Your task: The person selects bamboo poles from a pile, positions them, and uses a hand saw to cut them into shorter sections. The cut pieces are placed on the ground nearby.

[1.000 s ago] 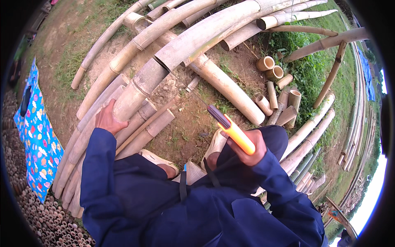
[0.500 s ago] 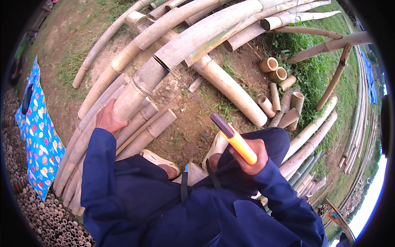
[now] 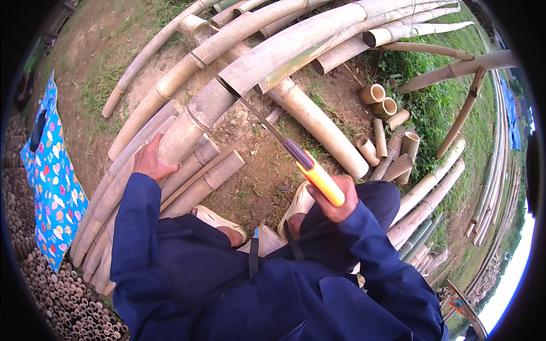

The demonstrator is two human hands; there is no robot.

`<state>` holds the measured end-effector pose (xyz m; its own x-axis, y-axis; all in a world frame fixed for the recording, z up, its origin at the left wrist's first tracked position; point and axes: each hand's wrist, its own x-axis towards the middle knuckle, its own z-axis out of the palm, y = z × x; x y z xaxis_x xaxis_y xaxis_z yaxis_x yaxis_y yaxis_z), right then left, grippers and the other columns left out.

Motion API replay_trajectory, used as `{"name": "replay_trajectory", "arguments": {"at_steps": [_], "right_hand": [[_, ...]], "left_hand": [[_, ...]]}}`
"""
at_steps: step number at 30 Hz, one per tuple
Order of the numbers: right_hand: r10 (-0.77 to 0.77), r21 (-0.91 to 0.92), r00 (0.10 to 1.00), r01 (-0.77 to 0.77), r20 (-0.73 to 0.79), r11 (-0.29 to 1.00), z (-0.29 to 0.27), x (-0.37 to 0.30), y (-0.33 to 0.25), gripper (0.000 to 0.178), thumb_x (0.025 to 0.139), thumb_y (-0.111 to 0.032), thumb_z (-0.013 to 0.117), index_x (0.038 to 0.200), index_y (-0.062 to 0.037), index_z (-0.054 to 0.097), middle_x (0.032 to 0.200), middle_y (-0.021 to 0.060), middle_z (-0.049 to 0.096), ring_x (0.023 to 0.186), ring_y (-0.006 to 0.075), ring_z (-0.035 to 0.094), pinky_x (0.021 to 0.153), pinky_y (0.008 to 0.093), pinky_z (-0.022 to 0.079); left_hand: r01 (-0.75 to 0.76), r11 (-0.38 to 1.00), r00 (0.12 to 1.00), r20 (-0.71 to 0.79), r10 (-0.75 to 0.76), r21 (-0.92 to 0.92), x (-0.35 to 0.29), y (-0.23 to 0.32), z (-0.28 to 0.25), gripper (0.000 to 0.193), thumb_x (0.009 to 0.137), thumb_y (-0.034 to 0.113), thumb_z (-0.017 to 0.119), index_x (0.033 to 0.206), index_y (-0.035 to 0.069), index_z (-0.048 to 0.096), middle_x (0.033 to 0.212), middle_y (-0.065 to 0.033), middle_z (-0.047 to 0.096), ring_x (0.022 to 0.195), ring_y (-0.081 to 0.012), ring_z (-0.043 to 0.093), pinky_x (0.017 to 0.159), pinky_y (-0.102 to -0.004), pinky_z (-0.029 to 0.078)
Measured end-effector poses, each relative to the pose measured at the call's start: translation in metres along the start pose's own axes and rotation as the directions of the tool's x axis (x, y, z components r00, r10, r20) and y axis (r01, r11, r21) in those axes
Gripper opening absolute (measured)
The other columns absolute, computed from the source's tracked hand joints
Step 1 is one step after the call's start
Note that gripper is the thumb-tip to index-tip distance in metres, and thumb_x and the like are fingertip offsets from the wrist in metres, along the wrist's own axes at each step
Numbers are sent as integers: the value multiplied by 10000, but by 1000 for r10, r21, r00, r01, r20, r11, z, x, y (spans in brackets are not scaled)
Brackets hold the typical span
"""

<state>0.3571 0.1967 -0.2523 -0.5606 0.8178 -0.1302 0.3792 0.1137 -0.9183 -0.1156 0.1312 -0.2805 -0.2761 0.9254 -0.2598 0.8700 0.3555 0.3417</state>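
Note:
My right hand [image 3: 340, 199] grips the yellow handle of a hand saw [image 3: 318, 177]. Its thin blade [image 3: 250, 108] runs up and left to a cut in a thick bamboo pole [image 3: 216, 96]. My left hand [image 3: 151, 162] presses down on that same pole, lower along its length. Both arms wear dark blue sleeves. The pole lies across other long bamboo poles [image 3: 170, 74] on bare dirt. My feet in pale shoes [image 3: 296, 204] show below the saw.
Several short cut bamboo sections [image 3: 387, 131] lie on the ground to the right. More long poles [image 3: 432, 193] run along the right side. A blue patterned cloth [image 3: 48, 176] hangs at left over stacked bamboo ends [image 3: 62, 295]. Grass borders the dirt.
The saw has moved up and left, so its blade now reaches into the cut in the thick pole. My left hand stays on the pole.

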Motion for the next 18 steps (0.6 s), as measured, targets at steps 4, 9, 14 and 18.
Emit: {"name": "replay_trajectory", "arguments": {"at_steps": [4, 9, 14, 18], "right_hand": [[-105, 11, 994, 105, -15, 994, 34, 85, -1, 210, 951, -165, 767, 888, 16, 680, 631, 89, 580, 540, 175, 485, 554, 360, 431], [-32, -51, 999, 32, 7, 998, -16, -51, -9, 203, 897, -53, 730, 1090, -13, 781, 677, 114, 675, 536, 234, 640, 596, 334, 516], [-86, -48, 996, 85, -14, 995, 9, 26, -17, 103, 930, -79, 734, 903, 13, 699, 602, 102, 553, 517, 184, 509, 550, 370, 440], [-125, 2, 992, 125, -11, 992, 29, 98, -30, 183, 897, -129, 764, 849, 17, 666, 645, 201, 592, 538, 352, 557, 563, 430, 464]], "left_hand": [[17, 996, 999, -36, -14, 93, 4, 7, 7, 864, 608, 337, 893, 1356, 41, 577, 1055, -266, 753, 997, -454, 726, 910, -500, 570], [32, 998, 996, -80, -27, 62, -11, -3, 5, 874, 604, 341, 894, 1361, 46, 573, 1066, -278, 749, 1006, -462, 723, 923, -504, 571], [58, 996, 998, -14, -57, 70, -1, -1, 8, 892, 596, 346, 895, 1373, 48, 575, 1075, -285, 746, 1015, -462, 722, 926, -505, 571], [26, 996, 999, -28, -23, 81, 4, 7, 0, 908, 591, 344, 893, 1388, 47, 574, 1070, -292, 743, 1014, -474, 718, 930, -503, 571]]}}
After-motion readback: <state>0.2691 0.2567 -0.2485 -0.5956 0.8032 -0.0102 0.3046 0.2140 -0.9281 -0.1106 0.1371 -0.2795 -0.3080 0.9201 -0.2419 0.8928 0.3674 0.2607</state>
